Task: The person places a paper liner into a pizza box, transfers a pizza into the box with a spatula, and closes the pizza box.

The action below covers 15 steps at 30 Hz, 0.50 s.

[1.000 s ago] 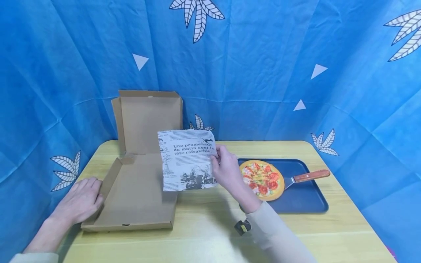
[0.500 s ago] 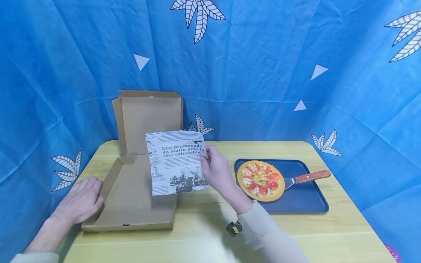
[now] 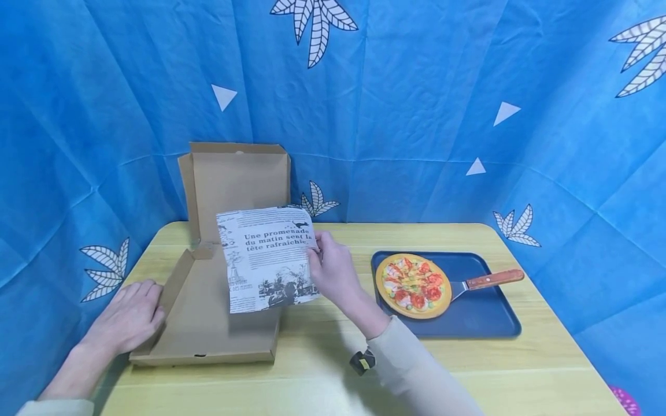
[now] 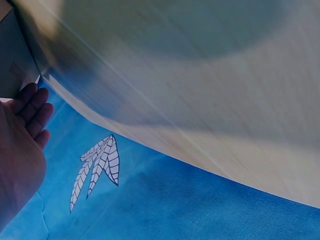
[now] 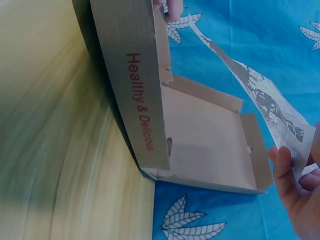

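My right hand point(image 3: 335, 268) pinches the right edge of a sheet of printed wrapping paper point(image 3: 267, 257), thumb in front. The sheet hangs above a cardboard pizza box point(image 3: 182, 332), overlapping its tray and raised lid in the head view. In the right wrist view the paper point(image 5: 272, 102) is seen nearly edge-on, beside the box front point(image 5: 132, 95) lettered "Healthy & Delicious". At the box's left side wall rests my left hand point(image 3: 127, 316). Its fingers point(image 4: 37, 112) lie fairly straight and relaxed against the outer side in the left wrist view.
Right of the box, a dark blue tray point(image 3: 486, 323) holds a pizza point(image 3: 413, 286) on a wooden-handled server point(image 3: 494, 278). Everything stands on a light wood table point(image 3: 312, 381), with a blue leaf-print curtain point(image 3: 416, 115) close behind and at both sides.
My right hand has carried the paper leftward and slightly down, further over the box. The tray's left end has come into view. My left hand and the box stay where they were.
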Each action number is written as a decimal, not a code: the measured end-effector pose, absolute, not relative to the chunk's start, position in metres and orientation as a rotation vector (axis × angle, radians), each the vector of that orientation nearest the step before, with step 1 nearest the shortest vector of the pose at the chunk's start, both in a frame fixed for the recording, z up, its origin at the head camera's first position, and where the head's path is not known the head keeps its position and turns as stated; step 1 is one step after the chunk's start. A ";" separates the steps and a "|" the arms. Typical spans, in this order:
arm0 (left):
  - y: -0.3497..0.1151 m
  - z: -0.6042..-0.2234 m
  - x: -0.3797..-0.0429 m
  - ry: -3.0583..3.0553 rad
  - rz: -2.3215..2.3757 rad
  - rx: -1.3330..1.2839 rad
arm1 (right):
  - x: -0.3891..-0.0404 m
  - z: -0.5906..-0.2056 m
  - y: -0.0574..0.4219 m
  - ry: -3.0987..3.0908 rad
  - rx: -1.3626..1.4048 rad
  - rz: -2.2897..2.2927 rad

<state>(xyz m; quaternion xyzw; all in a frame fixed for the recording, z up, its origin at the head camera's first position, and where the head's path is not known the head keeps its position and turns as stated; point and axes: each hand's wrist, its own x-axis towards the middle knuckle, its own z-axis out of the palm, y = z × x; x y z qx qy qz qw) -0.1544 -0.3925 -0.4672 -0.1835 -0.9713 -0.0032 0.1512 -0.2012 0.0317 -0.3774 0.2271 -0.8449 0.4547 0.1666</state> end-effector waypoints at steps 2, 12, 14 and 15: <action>-0.392 -0.467 -0.154 -2.785 -0.010 -0.529 | -0.201 -0.378 0.030 -2.409 0.649 1.279; -0.392 -0.468 -0.155 -2.784 -0.002 -0.520 | -0.198 -0.380 0.018 -2.458 0.664 1.283; -0.392 -0.468 -0.154 -2.793 0.000 -0.515 | -0.198 -0.381 0.016 -2.464 0.668 1.288; -0.392 -0.468 -0.154 -2.796 0.000 -0.513 | -0.198 -0.382 0.015 -2.468 0.668 1.286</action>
